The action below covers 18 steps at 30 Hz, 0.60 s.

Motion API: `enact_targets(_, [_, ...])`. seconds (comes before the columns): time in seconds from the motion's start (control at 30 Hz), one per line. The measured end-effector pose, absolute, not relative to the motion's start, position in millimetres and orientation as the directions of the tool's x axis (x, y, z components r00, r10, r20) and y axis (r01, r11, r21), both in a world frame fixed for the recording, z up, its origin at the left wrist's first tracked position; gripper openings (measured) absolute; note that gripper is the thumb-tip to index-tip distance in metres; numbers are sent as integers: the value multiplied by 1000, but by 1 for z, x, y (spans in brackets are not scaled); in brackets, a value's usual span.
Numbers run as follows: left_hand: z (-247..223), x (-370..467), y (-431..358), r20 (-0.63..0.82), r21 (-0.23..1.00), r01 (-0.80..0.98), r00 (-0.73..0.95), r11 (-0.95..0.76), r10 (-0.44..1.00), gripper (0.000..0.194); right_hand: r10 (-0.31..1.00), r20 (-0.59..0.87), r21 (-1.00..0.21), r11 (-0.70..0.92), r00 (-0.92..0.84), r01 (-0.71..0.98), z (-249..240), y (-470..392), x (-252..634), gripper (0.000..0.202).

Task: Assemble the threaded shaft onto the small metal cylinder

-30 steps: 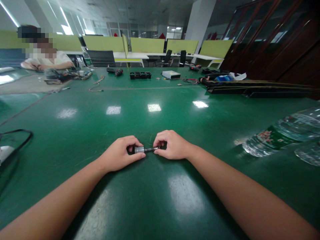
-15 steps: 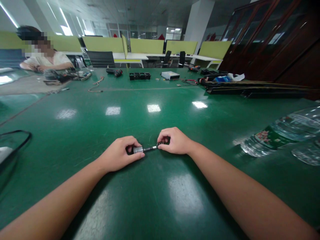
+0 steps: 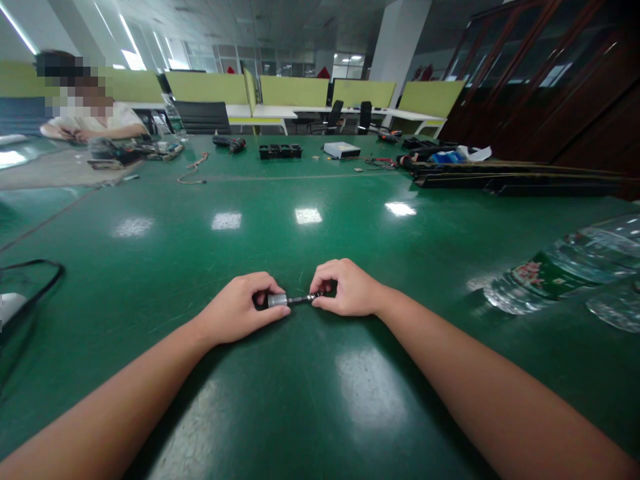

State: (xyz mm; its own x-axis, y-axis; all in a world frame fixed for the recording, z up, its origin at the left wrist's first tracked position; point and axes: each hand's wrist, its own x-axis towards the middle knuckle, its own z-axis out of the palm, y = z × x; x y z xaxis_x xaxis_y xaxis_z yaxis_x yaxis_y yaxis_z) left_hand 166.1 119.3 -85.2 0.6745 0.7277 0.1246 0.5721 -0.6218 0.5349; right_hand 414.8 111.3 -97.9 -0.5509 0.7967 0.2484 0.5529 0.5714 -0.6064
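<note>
My left hand (image 3: 245,305) is closed round a short silver metal cylinder (image 3: 277,301), thumb along its near side. From the cylinder a thin dark shaft (image 3: 296,300) with bright metal parts runs right. My right hand (image 3: 345,290) pinches the shaft's far end between thumb and fingertips, where a small dark ridged piece (image 3: 317,294) shows. The fingers partly hide this piece, and I cannot tell whether it is joined to the shaft. Both hands rest low, close to the green tabletop (image 3: 280,387).
Plastic water bottles (image 3: 555,273) lie at the right, and a black cable (image 3: 37,265) curls at the left. Along the back are a power drill (image 3: 229,143), a black slotted part (image 3: 280,152), a white box (image 3: 341,151) and long black bars (image 3: 505,181). Another person (image 3: 95,120) sits at far left.
My right hand has shifted slightly left, and its fingertips now sit closer over the end of the shaft. My left hand and the cylinder have hardly moved.
</note>
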Motion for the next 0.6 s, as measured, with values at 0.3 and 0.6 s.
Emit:
enact_targets(0.3, [-84, 166, 118, 109, 541, 569, 684, -620, 722, 24, 807, 203, -687, 521, -555, 507, -98, 102, 397, 24])
enact_targets(0.6, [-83, 167, 117, 108, 581, 547, 682, -602, 723, 27, 790, 227, -656, 556, -569, 511, -97, 103, 397, 15])
